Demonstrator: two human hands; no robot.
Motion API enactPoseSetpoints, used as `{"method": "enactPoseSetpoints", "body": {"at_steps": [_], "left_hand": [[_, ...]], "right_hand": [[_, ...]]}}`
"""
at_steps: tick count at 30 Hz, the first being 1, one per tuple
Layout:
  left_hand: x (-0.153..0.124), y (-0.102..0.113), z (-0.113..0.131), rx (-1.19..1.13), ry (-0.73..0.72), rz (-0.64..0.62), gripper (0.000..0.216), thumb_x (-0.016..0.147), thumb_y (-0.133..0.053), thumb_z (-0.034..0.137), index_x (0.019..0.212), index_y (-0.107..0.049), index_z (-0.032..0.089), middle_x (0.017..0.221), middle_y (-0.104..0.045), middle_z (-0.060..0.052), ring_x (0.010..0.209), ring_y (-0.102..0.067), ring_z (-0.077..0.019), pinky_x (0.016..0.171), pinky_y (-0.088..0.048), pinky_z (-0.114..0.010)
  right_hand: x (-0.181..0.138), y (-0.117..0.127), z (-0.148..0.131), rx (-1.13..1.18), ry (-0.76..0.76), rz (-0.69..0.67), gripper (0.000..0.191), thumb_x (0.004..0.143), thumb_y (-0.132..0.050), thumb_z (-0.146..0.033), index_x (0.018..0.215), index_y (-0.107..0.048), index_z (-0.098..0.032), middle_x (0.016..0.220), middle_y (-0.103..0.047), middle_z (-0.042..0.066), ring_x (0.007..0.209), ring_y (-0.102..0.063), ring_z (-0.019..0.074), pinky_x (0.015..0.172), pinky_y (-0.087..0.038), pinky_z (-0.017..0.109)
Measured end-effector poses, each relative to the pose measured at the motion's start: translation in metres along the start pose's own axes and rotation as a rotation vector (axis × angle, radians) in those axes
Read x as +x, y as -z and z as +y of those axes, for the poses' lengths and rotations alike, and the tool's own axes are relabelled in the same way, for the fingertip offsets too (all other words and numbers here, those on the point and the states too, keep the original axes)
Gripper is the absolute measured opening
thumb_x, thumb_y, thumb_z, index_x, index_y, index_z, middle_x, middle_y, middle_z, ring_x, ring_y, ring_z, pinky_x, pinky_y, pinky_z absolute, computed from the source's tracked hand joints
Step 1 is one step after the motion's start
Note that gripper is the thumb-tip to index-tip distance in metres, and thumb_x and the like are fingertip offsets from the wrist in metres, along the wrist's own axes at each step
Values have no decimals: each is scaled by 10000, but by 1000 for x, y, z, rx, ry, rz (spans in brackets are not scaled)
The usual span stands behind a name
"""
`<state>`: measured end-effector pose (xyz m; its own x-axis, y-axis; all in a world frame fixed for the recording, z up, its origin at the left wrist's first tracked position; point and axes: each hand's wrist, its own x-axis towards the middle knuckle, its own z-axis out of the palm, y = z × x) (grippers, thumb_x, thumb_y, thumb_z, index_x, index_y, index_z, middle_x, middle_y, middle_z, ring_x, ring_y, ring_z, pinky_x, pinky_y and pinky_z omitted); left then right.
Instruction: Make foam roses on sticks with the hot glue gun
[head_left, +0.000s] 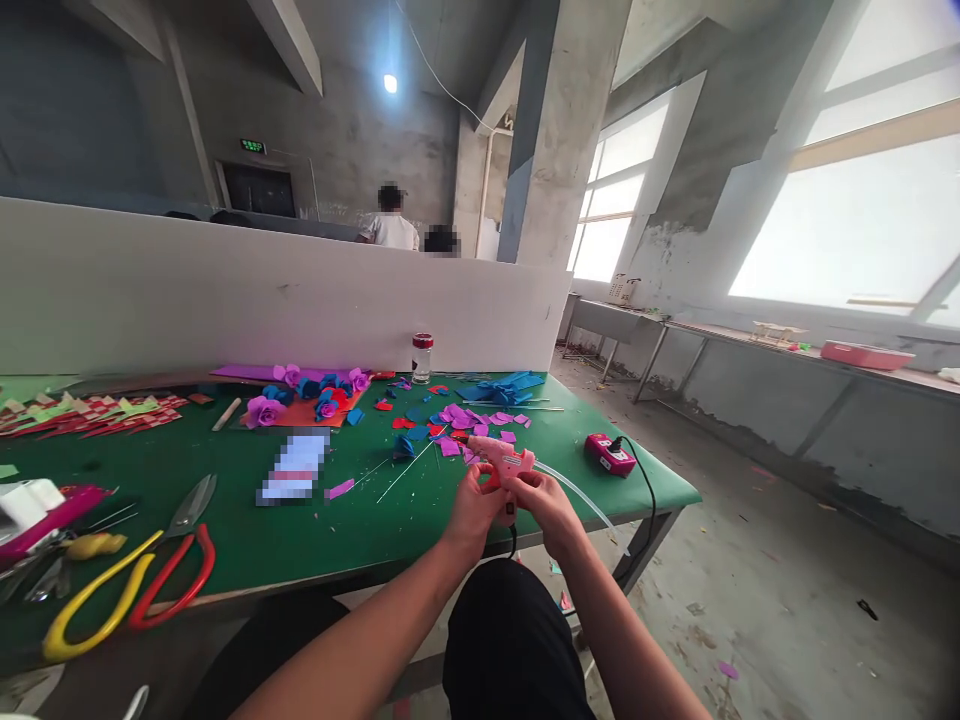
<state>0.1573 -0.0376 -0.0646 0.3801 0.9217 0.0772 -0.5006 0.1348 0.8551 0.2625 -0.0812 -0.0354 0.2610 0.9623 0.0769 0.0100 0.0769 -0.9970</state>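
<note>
Both of my hands are closed on a pink hot glue gun (510, 458) above the front edge of the green table (285, 545). My left hand (476, 510) grips it near the trigger, and my right hand (544, 500) holds the rear of the body. A clear glue stick (581, 490) sticks out of its back toward the right. The nozzle points left, over purple, red and blue petal pieces (450, 446). A blue paper flower (403, 447) lies just left of the nozzle, near thin wire stems (405, 475).
Scissors (191, 510) with red and yellow handles lie at the left, near a blurred-out phone (296, 467). Purple and blue paper roses (266, 410) and a red-lidded jar (422, 358) stand farther back. A pink power socket (609, 455) with a black cord sits right. A white partition (300, 300) borders the table.
</note>
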Motion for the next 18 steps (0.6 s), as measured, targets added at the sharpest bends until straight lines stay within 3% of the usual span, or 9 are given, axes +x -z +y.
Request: {"method": "enactPoseSetpoints", "body": {"at_steps": [5, 7, 11, 13, 15, 18], "left_hand": [[-7, -8, -11, -5, 17, 49, 607, 493, -925, 362, 881, -482, 215, 672, -677, 15, 536, -546, -119, 533, -361, -241], [-11, -8, -12, -7, 54, 3, 670, 506, -931, 342, 1012, -509, 217, 721, -692, 8, 602, -590, -133, 583, -393, -249], [-14, 0, -8, 93, 183, -76, 994, 418, -960, 169, 1297, -501, 239, 863, -717, -35, 765, -659, -175, 738, -454, -302], [-10, 8, 1, 216, 191, -68, 877, 463, -943, 177, 1258, -576, 224, 953, -722, -82, 785, -662, -189, 708, -453, -304], [0, 18, 18, 364, 114, -61, 553, 580, -886, 238, 1091, -679, 190, 941, -730, -100, 749, -651, -188, 649, -437, -290], [20, 43, 56, 760, -165, 4, 92, 721, -753, 233, 797, -739, 183, 781, -728, -69, 704, -641, -192, 675, -447, -300]], "right_hand": [[-4, 9, 3, -9, 4, -55, 304, 701, -721, -421, 723, -738, -118, 643, -692, 48, 589, -589, 170, 590, -441, 278], [-2, 15, 4, -9, -6, -85, 391, 709, -738, -486, 801, -765, -107, 690, -718, 70, 618, -610, 186, 592, -444, 284], [13, 34, 10, -62, -40, -49, 533, 633, -806, -588, 876, -781, -114, 778, -744, 77, 692, -629, 192, 644, -461, 285], [23, 47, 14, -58, -87, -46, 568, 592, -832, -603, 897, -788, -125, 869, -757, 88, 726, -633, 184, 671, -480, 284], [33, 61, 20, -42, -158, -73, 567, 584, -850, -588, 912, -790, -129, 907, -756, 96, 713, -627, 163, 665, -493, 272], [46, 77, 29, -46, -232, -86, 504, 608, -859, -535, 875, -784, -114, 822, -735, 86, 628, -599, 130, 615, -491, 248]]}}
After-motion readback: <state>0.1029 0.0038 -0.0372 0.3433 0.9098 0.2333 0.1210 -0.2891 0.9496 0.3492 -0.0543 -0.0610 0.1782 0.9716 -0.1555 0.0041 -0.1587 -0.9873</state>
